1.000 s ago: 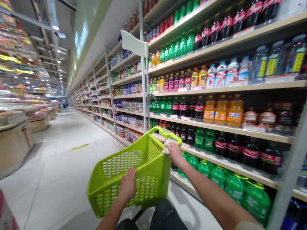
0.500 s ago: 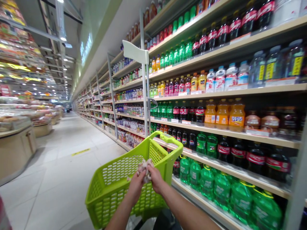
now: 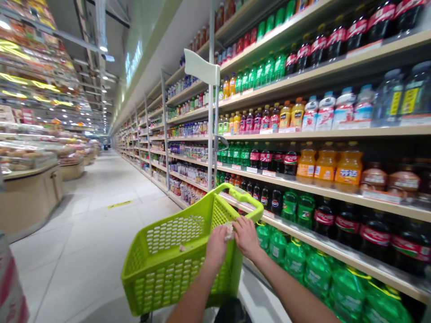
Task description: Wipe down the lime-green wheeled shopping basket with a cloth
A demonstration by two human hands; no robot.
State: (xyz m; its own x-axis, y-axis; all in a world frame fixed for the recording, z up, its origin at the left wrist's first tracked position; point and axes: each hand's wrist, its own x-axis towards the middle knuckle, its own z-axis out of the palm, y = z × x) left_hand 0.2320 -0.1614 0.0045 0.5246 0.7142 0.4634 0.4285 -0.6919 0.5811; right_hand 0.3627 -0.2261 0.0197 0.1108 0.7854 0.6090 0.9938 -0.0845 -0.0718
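My left hand (image 3: 216, 244) is closed around one side of a small crumpled pale wad (image 3: 229, 231) that looks like cloth or paper. My right hand (image 3: 245, 234) meets it from the other side, fingers curled, close to the handle end of a lime-green shopping cart (image 3: 173, 264). Both hands are over the cart's near side, just below its handle (image 3: 239, 195). A small pale scrap (image 3: 184, 247) shows near the basket's side. Most of the wad is hidden by my fingers.
Shelves of drinks line the right, with large green bottles (image 3: 318, 269) at the bottom and orange soda bottles (image 3: 348, 163) higher up. A tiled aisle (image 3: 101, 224) runs ahead on the left, beside a display counter (image 3: 33, 193). A pale post with a sign (image 3: 202, 67) stands by the shelves.
Both hands have moved right and slightly up with the wad, from over the basket's middle toward the handle end. The wad is now more covered by my fingers. The view has shifted slightly.
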